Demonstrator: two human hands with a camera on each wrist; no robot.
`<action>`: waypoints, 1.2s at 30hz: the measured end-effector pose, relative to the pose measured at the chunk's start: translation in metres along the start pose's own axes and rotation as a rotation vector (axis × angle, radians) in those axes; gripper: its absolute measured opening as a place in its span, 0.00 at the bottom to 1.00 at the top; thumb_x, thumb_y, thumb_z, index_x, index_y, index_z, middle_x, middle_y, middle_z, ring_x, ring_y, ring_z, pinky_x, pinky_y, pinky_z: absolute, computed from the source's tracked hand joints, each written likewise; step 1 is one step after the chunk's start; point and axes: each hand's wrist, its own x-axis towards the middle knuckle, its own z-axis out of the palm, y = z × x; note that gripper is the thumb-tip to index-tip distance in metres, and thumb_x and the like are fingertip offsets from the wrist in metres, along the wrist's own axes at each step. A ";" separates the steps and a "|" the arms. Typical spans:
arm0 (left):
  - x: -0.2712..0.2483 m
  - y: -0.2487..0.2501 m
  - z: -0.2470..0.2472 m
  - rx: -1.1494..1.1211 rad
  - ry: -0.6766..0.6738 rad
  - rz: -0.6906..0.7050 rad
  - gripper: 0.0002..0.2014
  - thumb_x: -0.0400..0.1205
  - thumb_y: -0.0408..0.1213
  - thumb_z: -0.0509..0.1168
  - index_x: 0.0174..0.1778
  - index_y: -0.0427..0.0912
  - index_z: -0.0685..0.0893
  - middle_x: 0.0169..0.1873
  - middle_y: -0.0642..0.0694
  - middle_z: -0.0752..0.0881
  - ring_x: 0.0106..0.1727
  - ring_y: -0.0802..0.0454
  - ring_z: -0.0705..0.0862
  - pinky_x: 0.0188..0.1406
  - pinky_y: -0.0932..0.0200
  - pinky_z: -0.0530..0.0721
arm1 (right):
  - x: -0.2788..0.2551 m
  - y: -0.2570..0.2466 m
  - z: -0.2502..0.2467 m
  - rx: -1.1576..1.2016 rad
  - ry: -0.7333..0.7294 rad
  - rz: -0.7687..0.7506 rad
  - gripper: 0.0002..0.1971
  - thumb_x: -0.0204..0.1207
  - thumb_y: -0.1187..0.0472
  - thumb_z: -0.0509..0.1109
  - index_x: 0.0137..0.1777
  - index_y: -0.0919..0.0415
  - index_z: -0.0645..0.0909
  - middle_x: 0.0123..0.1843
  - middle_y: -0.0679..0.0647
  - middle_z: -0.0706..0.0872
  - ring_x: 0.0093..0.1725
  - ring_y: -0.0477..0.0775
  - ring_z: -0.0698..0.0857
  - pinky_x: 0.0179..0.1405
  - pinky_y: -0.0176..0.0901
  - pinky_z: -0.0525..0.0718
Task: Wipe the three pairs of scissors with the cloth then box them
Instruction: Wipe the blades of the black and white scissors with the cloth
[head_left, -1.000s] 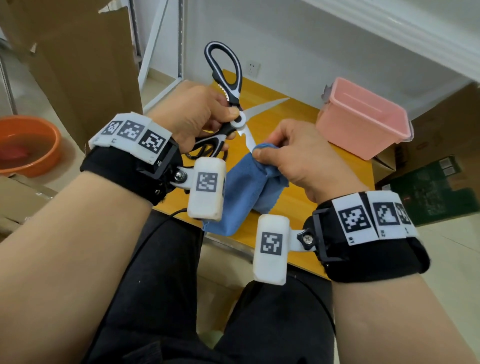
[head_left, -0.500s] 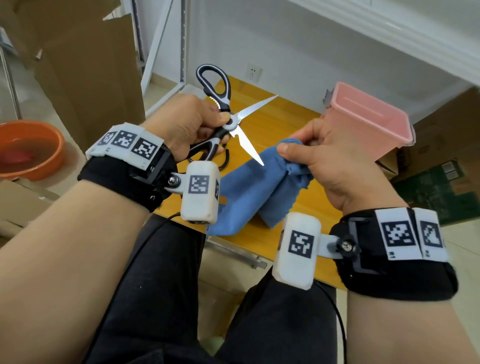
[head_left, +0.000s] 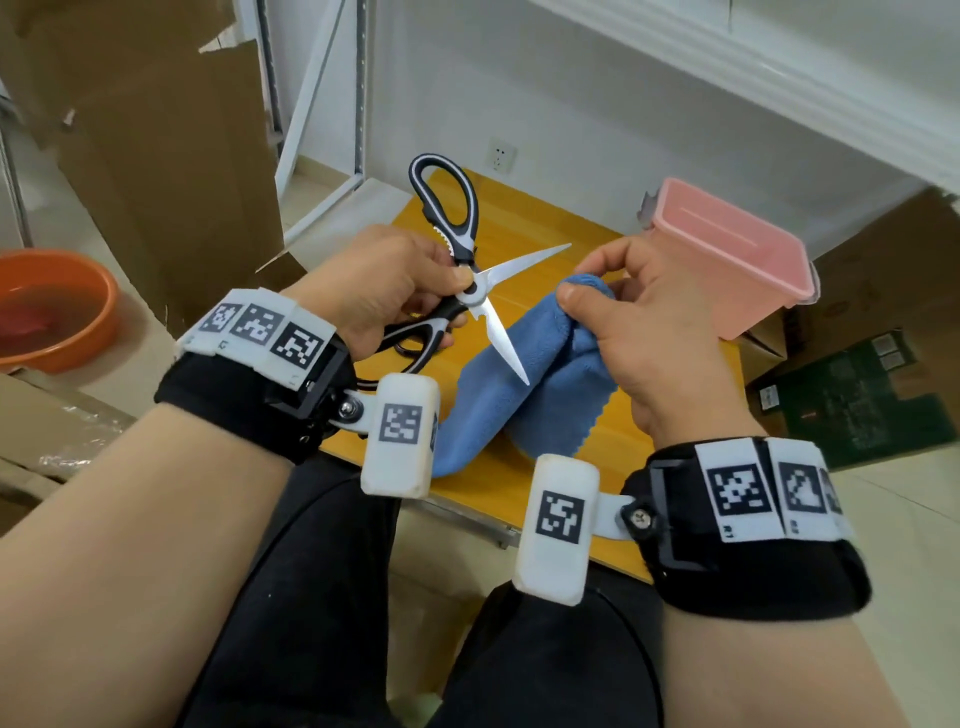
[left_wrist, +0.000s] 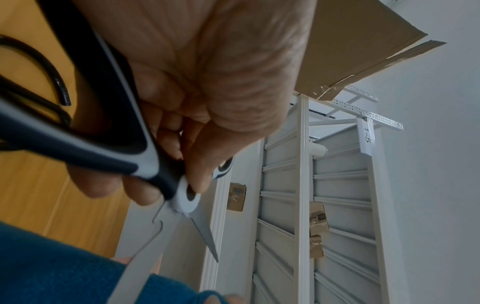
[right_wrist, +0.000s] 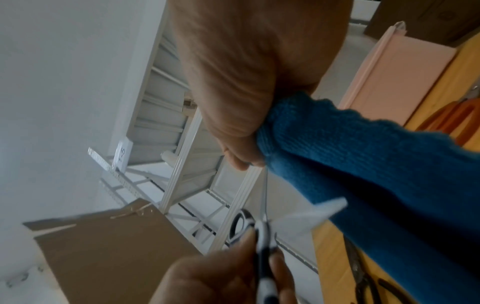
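Head view — black-and-white scissors, blades splayed

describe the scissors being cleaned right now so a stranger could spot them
Start at the yellow table with the pink box on its right side. Above it, the left hand holds the scissors beside the blue cloth. They alone are raised, blades open, with black-and-white handles.

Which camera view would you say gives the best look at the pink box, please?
The head view: the pink box stands whole on the yellow table, right of the right hand, rim and two walls clear. The right wrist view catches only a blurred pale wall of it. The left wrist view misses it.
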 end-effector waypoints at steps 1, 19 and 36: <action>0.000 -0.001 0.001 0.006 -0.009 -0.002 0.02 0.83 0.28 0.67 0.48 0.32 0.82 0.40 0.33 0.79 0.33 0.46 0.88 0.35 0.51 0.89 | 0.001 0.000 0.001 -0.043 0.007 -0.028 0.10 0.76 0.65 0.75 0.42 0.48 0.81 0.39 0.59 0.84 0.36 0.51 0.83 0.40 0.53 0.88; -0.007 -0.017 0.006 0.052 0.084 0.057 0.07 0.81 0.26 0.69 0.37 0.35 0.81 0.24 0.42 0.79 0.34 0.40 0.87 0.34 0.47 0.90 | -0.011 -0.006 0.022 -0.304 -0.063 -0.253 0.07 0.79 0.56 0.73 0.52 0.50 0.91 0.47 0.36 0.82 0.50 0.31 0.82 0.49 0.22 0.79; -0.020 -0.024 0.013 0.012 0.102 0.054 0.05 0.80 0.25 0.69 0.40 0.34 0.80 0.28 0.40 0.88 0.30 0.43 0.87 0.31 0.45 0.90 | -0.016 0.006 0.034 -0.292 -0.025 -0.316 0.07 0.72 0.63 0.79 0.43 0.49 0.85 0.42 0.38 0.87 0.46 0.38 0.85 0.46 0.36 0.85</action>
